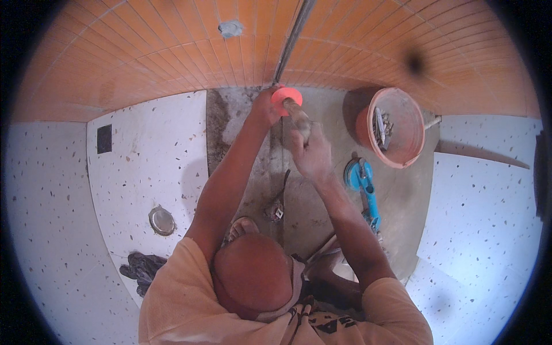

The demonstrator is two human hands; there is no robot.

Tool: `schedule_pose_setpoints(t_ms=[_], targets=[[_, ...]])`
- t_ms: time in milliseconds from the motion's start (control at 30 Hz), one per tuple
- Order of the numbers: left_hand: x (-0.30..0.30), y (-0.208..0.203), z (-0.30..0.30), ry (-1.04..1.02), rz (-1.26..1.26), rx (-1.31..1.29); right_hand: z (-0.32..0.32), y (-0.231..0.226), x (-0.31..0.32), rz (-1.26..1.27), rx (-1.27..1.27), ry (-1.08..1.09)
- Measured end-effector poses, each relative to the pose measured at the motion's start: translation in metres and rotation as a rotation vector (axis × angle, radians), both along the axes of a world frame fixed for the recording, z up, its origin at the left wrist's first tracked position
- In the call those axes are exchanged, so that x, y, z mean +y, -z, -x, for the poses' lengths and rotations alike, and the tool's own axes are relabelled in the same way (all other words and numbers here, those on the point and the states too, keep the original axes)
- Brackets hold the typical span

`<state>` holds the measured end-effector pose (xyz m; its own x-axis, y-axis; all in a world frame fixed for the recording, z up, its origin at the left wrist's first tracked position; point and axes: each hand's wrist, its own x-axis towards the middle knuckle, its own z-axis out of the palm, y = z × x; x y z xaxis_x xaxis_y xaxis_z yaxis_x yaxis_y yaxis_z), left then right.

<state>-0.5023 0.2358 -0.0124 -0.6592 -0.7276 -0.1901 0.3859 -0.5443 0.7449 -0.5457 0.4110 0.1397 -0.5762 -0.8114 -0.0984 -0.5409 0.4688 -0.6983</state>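
Observation:
Close to the foot of the orange tiled wall (190, 57), my left hand (263, 108) is closed around what looks like a chisel with a round pinkish-red hand guard (281, 94); its shaft and tip are hidden beneath the guard. My right hand (313, 154) grips a hammer (296, 115), whose worn brownish head is over the guard, at the chisel's top. Whether the two touch, I cannot tell. Under my hands runs a strip of bare, rough floor (253, 138) beside a white speckled tile (149, 155).
An orange bucket (372, 127) with debris inside stands right of my hands. Near it lies a blue suction lifter (368, 192). A small dark-handled tool (278, 208) is on the floor before my foot. A crumpled dark bag (142, 269) and round drain cover (162, 221) are left.

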Motion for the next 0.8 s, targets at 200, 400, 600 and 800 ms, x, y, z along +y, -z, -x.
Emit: schedule_pose_setpoints(t_ms=[200, 400, 600, 800], targets=[[-0.012, 0.013, 0.002, 0.024, -0.262, 0.069, -0.003, -0.011, -0.003, 0.044, 0.004, -0.044], [-0.005, 0.008, 0.000, 0.191, -0.423, -0.095, 0.004, -0.002, -0.006, -0.167, -0.039, -0.030], [0.014, -0.009, -0.024, 0.225, -0.366, -0.273, 0.006, 0.000, 0.012, 0.064, -0.056, 0.104], [0.008, 0.005, -0.024, 0.141, -0.202, -0.407, 0.000, -0.005, 0.008, 0.140, 0.061, 0.040]])
